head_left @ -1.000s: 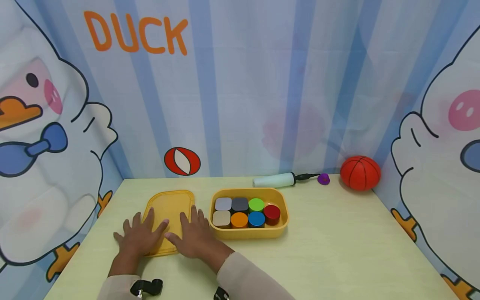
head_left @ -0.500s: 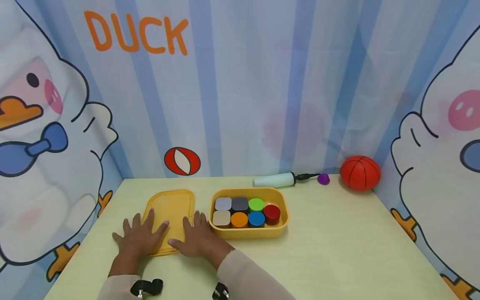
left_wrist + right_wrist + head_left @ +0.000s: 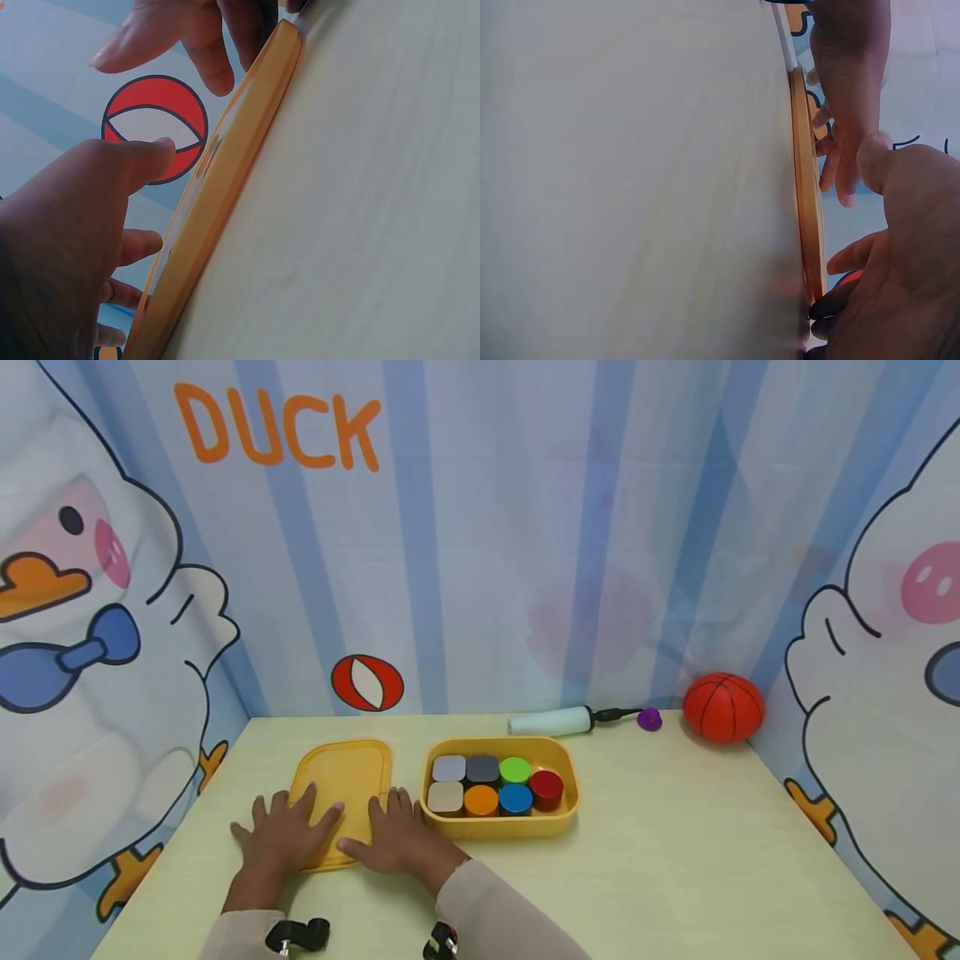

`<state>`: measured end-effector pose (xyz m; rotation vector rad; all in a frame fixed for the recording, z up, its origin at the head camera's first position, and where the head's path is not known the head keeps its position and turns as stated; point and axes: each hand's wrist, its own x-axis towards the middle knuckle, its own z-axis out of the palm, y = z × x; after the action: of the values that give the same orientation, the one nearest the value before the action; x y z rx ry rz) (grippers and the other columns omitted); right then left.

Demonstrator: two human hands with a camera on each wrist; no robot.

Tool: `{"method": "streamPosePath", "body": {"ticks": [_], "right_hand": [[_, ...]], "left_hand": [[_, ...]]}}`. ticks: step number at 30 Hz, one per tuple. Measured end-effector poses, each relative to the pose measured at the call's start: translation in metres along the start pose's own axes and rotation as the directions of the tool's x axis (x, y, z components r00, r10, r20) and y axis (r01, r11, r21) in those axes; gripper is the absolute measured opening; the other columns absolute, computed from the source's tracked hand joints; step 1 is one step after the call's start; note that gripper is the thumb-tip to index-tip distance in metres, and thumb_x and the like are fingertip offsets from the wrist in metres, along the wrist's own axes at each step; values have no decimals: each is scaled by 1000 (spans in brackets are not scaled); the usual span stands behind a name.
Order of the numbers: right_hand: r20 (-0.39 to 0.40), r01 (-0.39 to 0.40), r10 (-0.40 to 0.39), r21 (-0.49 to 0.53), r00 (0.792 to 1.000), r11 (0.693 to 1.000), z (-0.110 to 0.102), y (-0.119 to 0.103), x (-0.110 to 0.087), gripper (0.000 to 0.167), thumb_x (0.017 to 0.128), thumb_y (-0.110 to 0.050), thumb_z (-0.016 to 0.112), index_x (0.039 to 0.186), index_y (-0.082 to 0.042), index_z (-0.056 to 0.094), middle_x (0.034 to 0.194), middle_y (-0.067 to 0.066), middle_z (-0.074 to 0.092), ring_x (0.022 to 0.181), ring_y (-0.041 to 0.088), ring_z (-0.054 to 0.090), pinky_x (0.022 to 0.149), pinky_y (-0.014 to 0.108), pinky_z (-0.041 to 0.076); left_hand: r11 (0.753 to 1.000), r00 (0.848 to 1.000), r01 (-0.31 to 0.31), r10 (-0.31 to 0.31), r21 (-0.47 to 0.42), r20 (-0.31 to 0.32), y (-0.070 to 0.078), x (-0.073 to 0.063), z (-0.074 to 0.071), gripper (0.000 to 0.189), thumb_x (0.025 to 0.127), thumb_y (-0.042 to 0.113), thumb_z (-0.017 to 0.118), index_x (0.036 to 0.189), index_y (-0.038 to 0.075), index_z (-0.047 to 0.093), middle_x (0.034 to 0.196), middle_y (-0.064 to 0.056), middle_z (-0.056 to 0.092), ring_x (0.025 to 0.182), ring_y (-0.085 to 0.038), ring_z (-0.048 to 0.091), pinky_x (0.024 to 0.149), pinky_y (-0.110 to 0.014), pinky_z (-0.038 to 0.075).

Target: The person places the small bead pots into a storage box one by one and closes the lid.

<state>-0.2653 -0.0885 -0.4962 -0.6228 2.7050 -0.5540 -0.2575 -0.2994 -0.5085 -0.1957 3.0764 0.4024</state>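
Observation:
A flat yellow lid (image 3: 347, 770) with rounded corners lies on the table, seen edge-on in the left wrist view (image 3: 225, 191). My left hand (image 3: 279, 835) is over its left side, fingers spread and fairly straight. On the opposite side my right hand (image 3: 399, 838) reaches across the right edge, thumb pointing inward and fingers extended. Neither hand curls round anything. To the right of the lid stands a yellow box (image 3: 498, 829) holding several round and square pieces, among them an orange one (image 3: 481, 800), a blue one (image 3: 515, 798) and a red one (image 3: 547, 790).
Along the back edge lies a pale hand pump (image 3: 551, 721) with a black nozzle, its tip by a small purple piece (image 3: 649, 719). A red ball (image 3: 723, 707) marked like a basketball sits in the back right corner. A striped duck curtain (image 3: 480, 527) encloses the table.
My right hand has drawn back slightly toward me, its fingertips now lower along the lid's right edge. The left hand stays nearly where it was. The whole head view has shifted a little.

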Motion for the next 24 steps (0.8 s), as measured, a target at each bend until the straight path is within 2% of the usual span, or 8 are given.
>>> {"method": "streamPosePath", "body": {"ticks": [6, 10, 12, 17, 20, 24], "right_hand": [[14, 15, -16, 31, 1000, 999, -1, 2, -1, 95, 104, -79, 45, 175, -19, 28, 184, 13, 17, 174, 31, 12, 140, 54, 15], [-19, 27, -25, 100, 1000, 995, -1, 2, -5, 96, 104, -76, 51, 176, -18, 26, 185, 14, 16, 173, 34, 14, 139, 57, 16], [-40, 41, -35, 163, 999, 986, -3, 0, -8, 97, 104, -73, 55, 176, -17, 23, 185, 15, 13, 173, 36, 15, 139, 58, 19], [-100, 92, -64, 312, 993, 946, -4, -3, -15, 103, 103, -69, 61, 178, -18, 12, 186, 13, 3, 169, 40, 26, 132, 57, 35], [-146, 135, -87, 363, 985, 922, -6, -4, -19, 106, 102, -65, 65, 178, -19, 7, 186, 10, -4, 166, 39, 34, 128, 55, 43], [-202, 182, -112, 376, 973, 909, -9, -5, -22, 112, 100, -56, 75, 178, -20, 4, 186, 8, -10, 163, 38, 40, 124, 52, 48]], "left_hand": [[999, 1000, -6, 5, -41, -21, 2, -2, 1, 101, 104, 83, 33, 168, 5, 40, 165, -44, 32, 155, -71, 19, 108, -101, 0], [998, 1000, -7, 6, -62, -25, 4, -2, 0, 102, 104, 84, 32, 169, 6, 38, 165, -44, 31, 154, -69, 26, 106, -102, -3], [997, 999, -12, 9, -70, -36, 5, -2, 0, 102, 104, 84, 31, 169, 6, 37, 163, -46, 31, 151, -70, 31, 105, -102, -3], [996, 995, -32, 25, -82, -93, 11, -1, -5, 101, 104, 83, 32, 170, 8, 37, 158, -50, 33, 147, -72, 37, 103, -103, -3], [996, 993, -30, 19, -82, -121, 16, -2, -8, 98, 105, 81, 34, 170, 8, 36, 155, -50, 35, 146, -71, 38, 106, -102, 4], [996, 989, -19, 6, -86, -150, 24, -4, -12, 95, 106, 79, 37, 171, 10, 35, 151, -49, 35, 141, -69, 42, 109, -96, 24]]}}
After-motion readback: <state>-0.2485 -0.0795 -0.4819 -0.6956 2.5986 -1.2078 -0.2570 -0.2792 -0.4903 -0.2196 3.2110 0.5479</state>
